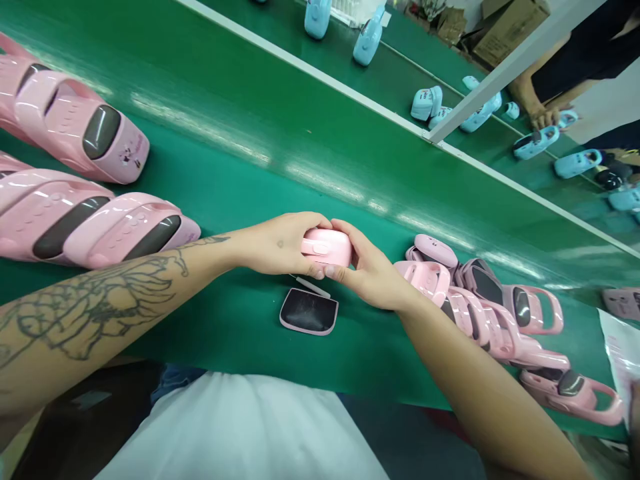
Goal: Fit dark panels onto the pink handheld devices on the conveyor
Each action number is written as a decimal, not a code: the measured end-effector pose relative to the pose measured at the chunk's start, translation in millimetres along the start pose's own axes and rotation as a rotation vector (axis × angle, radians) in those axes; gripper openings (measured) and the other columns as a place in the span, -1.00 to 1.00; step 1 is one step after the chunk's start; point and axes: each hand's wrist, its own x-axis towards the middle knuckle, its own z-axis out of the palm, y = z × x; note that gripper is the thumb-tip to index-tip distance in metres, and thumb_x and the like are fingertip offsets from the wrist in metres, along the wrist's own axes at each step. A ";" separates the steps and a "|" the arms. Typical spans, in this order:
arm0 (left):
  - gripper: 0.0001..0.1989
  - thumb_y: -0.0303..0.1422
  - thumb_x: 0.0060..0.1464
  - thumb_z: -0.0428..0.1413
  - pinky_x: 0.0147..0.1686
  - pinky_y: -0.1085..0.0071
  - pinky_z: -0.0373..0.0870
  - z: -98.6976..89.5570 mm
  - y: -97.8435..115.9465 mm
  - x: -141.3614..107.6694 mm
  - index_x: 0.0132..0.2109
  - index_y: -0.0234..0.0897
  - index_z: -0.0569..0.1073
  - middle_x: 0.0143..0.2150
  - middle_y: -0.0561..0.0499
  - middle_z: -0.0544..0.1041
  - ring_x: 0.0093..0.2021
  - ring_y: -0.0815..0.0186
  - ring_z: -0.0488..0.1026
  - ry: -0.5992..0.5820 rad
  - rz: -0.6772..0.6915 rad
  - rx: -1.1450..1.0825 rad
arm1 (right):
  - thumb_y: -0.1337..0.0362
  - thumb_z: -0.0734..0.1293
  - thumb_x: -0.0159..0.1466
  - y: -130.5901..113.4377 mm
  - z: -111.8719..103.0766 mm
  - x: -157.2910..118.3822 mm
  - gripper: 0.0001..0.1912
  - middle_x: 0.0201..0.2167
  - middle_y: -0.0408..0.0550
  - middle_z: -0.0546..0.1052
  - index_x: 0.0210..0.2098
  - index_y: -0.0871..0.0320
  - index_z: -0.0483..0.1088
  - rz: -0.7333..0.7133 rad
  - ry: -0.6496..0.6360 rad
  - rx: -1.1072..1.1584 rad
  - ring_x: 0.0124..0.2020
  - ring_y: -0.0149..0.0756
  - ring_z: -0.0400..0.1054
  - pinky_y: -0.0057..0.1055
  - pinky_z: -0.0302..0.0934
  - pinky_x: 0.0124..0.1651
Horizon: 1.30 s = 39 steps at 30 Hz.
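Observation:
Between both my hands I grip a pink plastic housing (327, 247), held just above the green table in the middle of the view. My left hand (285, 243) wraps its left side, the thumb along the lower edge. On the right side my right hand (367, 263) closes round it, thumb tip near the other thumb. Right below, a flat dark panel with a pink rim (309, 311) lies on the table, with a thin pale strip (313, 287) at its upper edge. The housing's underside is hidden.
Pink handled housings (133, 230) stand in rows at the left. More pink housings (493, 327) and stacked dark panels (480, 280) lie at the right, near a white sheet (617, 353). Beyond a white rail (320, 80), another person's hand (545, 117) touches light-blue housings.

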 end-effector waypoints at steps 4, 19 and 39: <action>-0.31 -0.02 0.00 0.38 -0.10 0.29 0.47 -1.7 7.6 0.1 0.24 -0.16 0.54 0.16 -0.07 0.63 0.08 0.01 0.59 -0.052 -0.004 0.116 | -0.05 0.56 0.26 -17.8 -7.5 1.8 -0.01 0.58 0.08 0.23 0.55 -0.02 0.14 0.065 -0.059 -0.113 0.57 0.18 0.14 0.21 0.01 0.60; -0.13 -0.04 -0.15 0.44 -0.14 0.28 0.45 1.8 8.5 -2.9 0.30 -0.19 0.44 0.18 -0.11 0.61 0.05 0.00 0.60 -0.039 -0.053 0.148 | 0.02 0.60 0.17 -25.5 -19.0 15.8 0.05 0.56 0.09 0.28 0.53 0.04 0.17 0.086 -0.117 -0.218 0.52 0.20 0.23 0.19 0.11 0.55; -0.37 -0.35 -0.40 0.51 -0.33 0.29 0.41 21.5 16.9 3.5 -0.10 -0.18 0.46 -0.14 0.03 0.63 -0.22 0.12 0.58 0.125 -0.249 -0.102 | 0.36 0.61 0.00 -66.0 -12.2 34.8 -0.40 -0.13 -0.13 0.71 0.06 0.07 0.59 0.244 -0.214 -0.327 -0.14 -0.08 0.56 -0.29 0.38 -0.17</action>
